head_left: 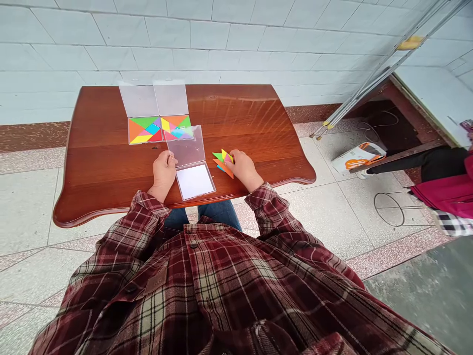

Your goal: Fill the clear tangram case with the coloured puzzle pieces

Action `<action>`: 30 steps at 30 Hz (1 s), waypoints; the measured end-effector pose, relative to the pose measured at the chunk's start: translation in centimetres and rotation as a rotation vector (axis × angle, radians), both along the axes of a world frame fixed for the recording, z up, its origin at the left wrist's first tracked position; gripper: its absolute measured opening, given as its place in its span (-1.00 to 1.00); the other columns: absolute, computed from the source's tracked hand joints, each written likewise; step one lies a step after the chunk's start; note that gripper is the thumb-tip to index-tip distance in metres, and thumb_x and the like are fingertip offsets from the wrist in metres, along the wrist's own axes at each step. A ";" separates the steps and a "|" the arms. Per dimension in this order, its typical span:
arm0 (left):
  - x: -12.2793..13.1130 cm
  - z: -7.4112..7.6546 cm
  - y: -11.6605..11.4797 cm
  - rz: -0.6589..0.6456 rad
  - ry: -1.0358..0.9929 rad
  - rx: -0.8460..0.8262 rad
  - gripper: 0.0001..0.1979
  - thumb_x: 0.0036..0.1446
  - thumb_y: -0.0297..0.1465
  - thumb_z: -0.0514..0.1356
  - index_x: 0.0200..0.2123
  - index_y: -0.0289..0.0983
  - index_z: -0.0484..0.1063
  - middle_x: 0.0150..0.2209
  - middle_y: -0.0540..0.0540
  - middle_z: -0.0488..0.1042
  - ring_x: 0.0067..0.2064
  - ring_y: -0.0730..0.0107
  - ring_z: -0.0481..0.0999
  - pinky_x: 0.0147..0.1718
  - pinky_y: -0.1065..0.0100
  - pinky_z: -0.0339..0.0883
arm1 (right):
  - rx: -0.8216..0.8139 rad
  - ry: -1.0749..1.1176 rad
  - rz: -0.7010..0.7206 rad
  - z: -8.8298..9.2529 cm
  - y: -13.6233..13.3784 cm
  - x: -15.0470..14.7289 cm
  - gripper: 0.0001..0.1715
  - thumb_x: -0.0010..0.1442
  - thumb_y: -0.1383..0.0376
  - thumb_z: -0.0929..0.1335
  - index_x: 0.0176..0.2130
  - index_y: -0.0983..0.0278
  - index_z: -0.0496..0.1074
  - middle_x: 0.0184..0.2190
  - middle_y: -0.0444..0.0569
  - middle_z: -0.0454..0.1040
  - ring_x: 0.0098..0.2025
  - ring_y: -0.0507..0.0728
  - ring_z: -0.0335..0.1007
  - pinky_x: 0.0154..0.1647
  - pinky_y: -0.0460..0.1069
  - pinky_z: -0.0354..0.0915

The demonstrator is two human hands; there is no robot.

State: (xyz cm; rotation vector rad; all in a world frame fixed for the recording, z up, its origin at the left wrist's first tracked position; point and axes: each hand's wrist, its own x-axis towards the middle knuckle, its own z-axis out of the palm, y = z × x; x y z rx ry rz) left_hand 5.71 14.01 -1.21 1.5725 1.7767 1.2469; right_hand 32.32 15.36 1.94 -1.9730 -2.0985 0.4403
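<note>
My right hand point(244, 167) is closed around a bunch of coloured tangram pieces point(223, 163), green, yellow, pink, orange and blue, just above or on the table; their points stick out to the left. My left hand point(163, 172) has its fingers curled at the left edge of an open plastic case point(196, 181), by the hinge. That case has a white base lying near the table's front edge and a see-through lid point(186, 148) tilted up and back. Behind the lid lie two tangram sets, a left one point(138, 132) and a right one point(181, 121), each filling an open case.
The brown wooden table point(251, 113) has a wavy front edge and stands against a tiled wall point(240, 39). To the right are leaning crutches point(354, 93), a white and orange box point(358, 157) on the floor and a seated person point(443, 187), partly in view.
</note>
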 end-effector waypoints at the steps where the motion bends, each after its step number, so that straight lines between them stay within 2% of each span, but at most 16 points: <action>1: 0.0 0.0 0.0 0.001 0.002 0.000 -0.92 0.15 -0.45 0.02 -0.37 -0.20 0.28 -0.43 0.01 0.45 -0.42 0.47 0.43 -0.32 0.39 0.30 | -0.002 -0.015 -0.007 0.0 0.2 0.0 -0.65 0.19 0.21 0.34 -0.05 0.31 0.41 -0.12 0.13 0.47 -0.13 0.22 0.39 -0.14 0.04 0.27; 12: -0.2 -0.4 0.1 0.004 0.008 0.000 -0.91 0.15 -0.45 0.02 -0.35 -0.20 0.29 -0.43 0.01 0.45 -0.43 0.47 0.42 -0.33 0.39 0.30 | -0.025 -0.088 -0.035 0.4 3.7 0.1 -0.81 0.27 0.27 0.28 -0.19 0.33 0.41 -0.17 0.16 0.43 -0.17 0.19 0.36 -0.13 0.07 0.23; 19: -0.1 -0.3 0.0 0.012 0.012 -0.007 -0.90 0.16 -0.43 0.00 -0.32 -0.21 0.30 -0.43 0.01 0.45 -0.42 0.46 0.42 -0.32 0.39 0.31 | 0.023 0.056 -0.094 -0.3 6.3 1.3 -0.95 0.22 0.31 0.33 -0.31 0.25 0.37 -0.22 0.14 0.41 -0.13 0.23 0.35 -0.03 0.21 0.23; 22: -0.1 -0.4 -0.1 0.011 0.009 -0.004 -0.89 0.17 -0.41 0.00 -0.32 -0.21 0.30 -0.44 0.00 0.45 -0.42 0.45 0.42 -0.33 0.38 0.30 | 0.042 0.122 -0.083 -0.6 7.0 2.0 -0.93 0.14 0.33 0.37 -0.38 0.21 0.37 -0.25 0.10 0.40 -0.09 0.29 0.36 -0.01 0.26 0.23; 25: 0.0 -0.4 -0.1 0.006 -0.001 0.002 -0.90 0.16 -0.42 0.00 -0.34 -0.21 0.30 -0.43 0.00 0.44 -0.43 0.45 0.42 -0.35 0.38 0.30 | 0.058 0.135 -0.066 -0.3 6.6 2.0 -0.97 0.15 0.33 0.33 -0.33 0.21 0.40 -0.20 0.12 0.40 -0.09 0.31 0.38 -0.02 0.27 0.24; 30: 0.0 -0.5 -0.2 -0.004 -0.016 -0.005 -0.90 0.15 -0.41 0.00 -0.36 -0.21 0.29 -0.43 0.00 0.44 -0.43 0.45 0.42 -0.36 0.38 0.30 | 0.072 0.030 0.045 0.8 3.6 0.2 -0.84 0.17 0.34 0.31 -0.21 0.27 0.44 -0.18 0.10 0.46 -0.15 0.22 0.41 -0.09 0.13 0.30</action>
